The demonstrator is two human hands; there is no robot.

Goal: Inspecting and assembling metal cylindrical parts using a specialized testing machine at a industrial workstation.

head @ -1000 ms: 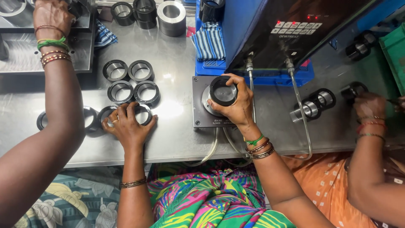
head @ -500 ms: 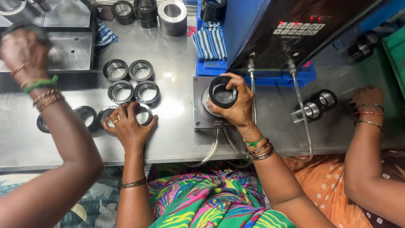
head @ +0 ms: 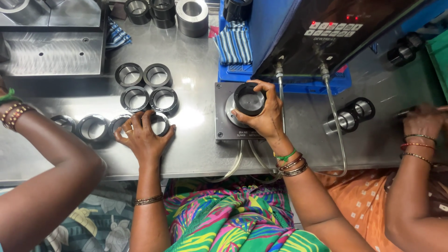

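Note:
My right hand (head: 263,116) grips a dark metal ring (head: 248,99) that sits on the round post of a grey gauge plate (head: 223,126) at the table's middle. My left hand (head: 142,135) rests on the steel table with its fingers spread over two metal rings, one (head: 161,123) under the fingertips and one (head: 119,125) beside the thumb. Just beyond the left hand lie several more dark rings in a block, such as one (head: 163,99).
A blue measuring unit with a dark keypad panel (head: 322,32) stands behind the plate, with two tubes running down. A co-worker's arm (head: 51,163) crosses the left side; another person's hand (head: 422,123) is at the right. More rings (head: 93,128), cylinders (head: 191,16) and a striped cloth (head: 233,44) lie about.
The co-worker's arm at the left has swung down and out toward the left edge. My two hands have stayed in place on the rings.

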